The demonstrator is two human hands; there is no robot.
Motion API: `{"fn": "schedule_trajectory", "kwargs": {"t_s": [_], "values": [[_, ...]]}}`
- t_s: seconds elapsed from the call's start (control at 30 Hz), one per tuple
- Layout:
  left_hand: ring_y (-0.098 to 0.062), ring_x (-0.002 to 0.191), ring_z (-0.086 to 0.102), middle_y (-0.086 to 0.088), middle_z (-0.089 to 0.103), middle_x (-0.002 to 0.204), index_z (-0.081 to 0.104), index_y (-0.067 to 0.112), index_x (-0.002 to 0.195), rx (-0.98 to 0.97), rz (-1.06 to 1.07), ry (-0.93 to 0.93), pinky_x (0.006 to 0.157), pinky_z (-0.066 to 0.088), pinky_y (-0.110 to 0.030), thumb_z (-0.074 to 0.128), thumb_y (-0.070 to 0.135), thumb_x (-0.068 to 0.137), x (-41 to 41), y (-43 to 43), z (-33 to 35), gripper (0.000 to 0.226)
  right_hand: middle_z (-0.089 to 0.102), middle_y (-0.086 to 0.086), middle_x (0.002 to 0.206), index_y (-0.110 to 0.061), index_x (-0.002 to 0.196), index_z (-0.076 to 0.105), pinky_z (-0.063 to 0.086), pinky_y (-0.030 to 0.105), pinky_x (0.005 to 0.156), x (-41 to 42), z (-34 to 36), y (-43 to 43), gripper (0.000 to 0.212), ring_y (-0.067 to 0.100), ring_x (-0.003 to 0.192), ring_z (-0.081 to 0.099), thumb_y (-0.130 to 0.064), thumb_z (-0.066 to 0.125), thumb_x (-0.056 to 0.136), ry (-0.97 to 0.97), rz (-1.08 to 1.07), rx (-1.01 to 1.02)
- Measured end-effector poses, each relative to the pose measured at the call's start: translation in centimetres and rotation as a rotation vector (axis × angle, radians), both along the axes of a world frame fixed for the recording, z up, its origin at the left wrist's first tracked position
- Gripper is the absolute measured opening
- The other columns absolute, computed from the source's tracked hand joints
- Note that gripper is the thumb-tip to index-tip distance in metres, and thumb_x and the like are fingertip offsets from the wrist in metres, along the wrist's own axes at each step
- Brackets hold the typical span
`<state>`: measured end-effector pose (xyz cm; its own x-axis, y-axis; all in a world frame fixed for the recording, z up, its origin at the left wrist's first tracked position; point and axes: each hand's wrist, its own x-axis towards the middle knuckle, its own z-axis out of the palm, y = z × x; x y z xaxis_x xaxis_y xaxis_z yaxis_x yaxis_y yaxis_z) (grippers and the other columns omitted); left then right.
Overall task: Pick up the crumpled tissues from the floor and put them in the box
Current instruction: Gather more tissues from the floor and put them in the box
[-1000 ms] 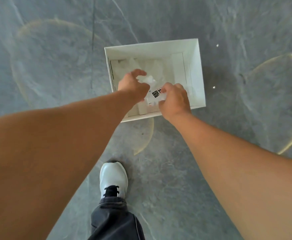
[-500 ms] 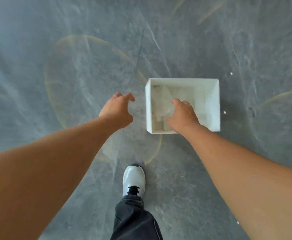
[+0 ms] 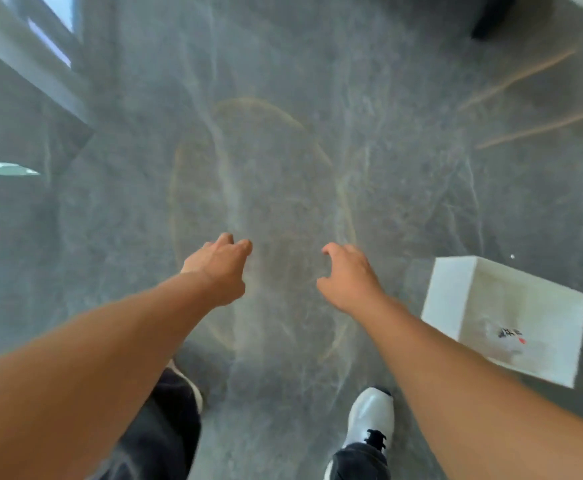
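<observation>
The white open box (image 3: pixel 449 289) stands on the grey floor at the right. Inside it lie crumpled white tissues (image 3: pixel 501 341), one with a small black and red print. My right hand (image 3: pixel 348 278) hangs over the floor to the left of the box, empty, its fingers curled and apart. My left hand (image 3: pixel 219 268) is stretched out further left, also empty, with loosely bent fingers. I see no tissue on the floor in this blurred view.
Grey marble-patterned floor (image 3: pixel 283 150) spreads ahead. A pale wall base or frame (image 3: pixel 23 64) runs along the upper left. A dark object (image 3: pixel 497 15) sits at the top right. My white shoe (image 3: pixel 371 417) and dark trouser legs are below.
Both hands have left the box and hold nothing. My view swung left, so the box slid to the right edge. My right hand moved off the box to the bare floor.
</observation>
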<state>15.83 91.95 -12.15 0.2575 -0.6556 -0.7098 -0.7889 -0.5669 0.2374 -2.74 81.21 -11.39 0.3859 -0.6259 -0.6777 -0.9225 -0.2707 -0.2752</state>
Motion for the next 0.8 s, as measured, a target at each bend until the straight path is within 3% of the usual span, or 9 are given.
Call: {"fn": "schedule_trajectory", "kwargs": {"t_s": [0.2, 0.43, 0.63, 0.8], "values": [[-0.034, 0.11, 0.055, -0.008, 0.047, 0.121, 0.048, 0.022, 0.122, 0.057, 0.186, -0.062, 0.08, 0.051, -0.043, 0.056, 0.014, 0.077, 17.8, 11.6, 3.0, 0.047, 0.049, 0.011, 0.119, -0.015, 0.119, 0.051, 0.048, 0.037, 0.086, 20.9, 1.0, 8.0, 0.039, 0.035, 0.109, 0.055, -0.016, 0.056, 0.081, -0.023, 0.229, 0.006], [-0.036, 0.113, 0.055, -0.013, 0.049, 0.123, 0.05, 0.021, 0.125, 0.082, 0.604, -0.178, 0.092, 0.049, -0.044, 0.058, 0.019, 0.077, 38.4, 27.3, 8.6, 0.049, 0.048, 0.013, 0.123, -0.015, 0.122, 0.05, 0.046, 0.04, 0.092, 46.6, 6.3, 16.5, 0.04, 0.035, 0.115, 0.052, -0.019, 0.058, 0.083, -0.158, 0.642, -0.048], [-0.035, 0.11, 0.056, -0.011, 0.049, 0.122, 0.049, 0.023, 0.124, 0.169, 0.776, -0.221, 0.087, 0.051, -0.043, 0.058, 0.021, 0.078, 44.9, 37.8, 11.5, 0.047, 0.046, 0.012, 0.123, -0.015, 0.122, 0.048, 0.046, 0.042, 0.092, 57.3, 9.3, 21.8, 0.039, 0.036, 0.115, 0.052, -0.019, 0.059, 0.084, -0.144, 0.858, -0.077], [-0.034, 0.111, 0.055, -0.011, 0.048, 0.124, 0.049, 0.023, 0.126, 0.185, 0.881, -0.113, 0.092, 0.05, -0.045, 0.056, 0.019, 0.08, 47.3, 39.4, 9.6, 0.047, 0.046, 0.013, 0.121, -0.014, 0.123, 0.047, 0.047, 0.043, 0.093, 62.8, 8.4, 24.1, 0.041, 0.038, 0.113, 0.051, -0.017, 0.057, 0.084, -0.065, 0.995, -0.063]]}}
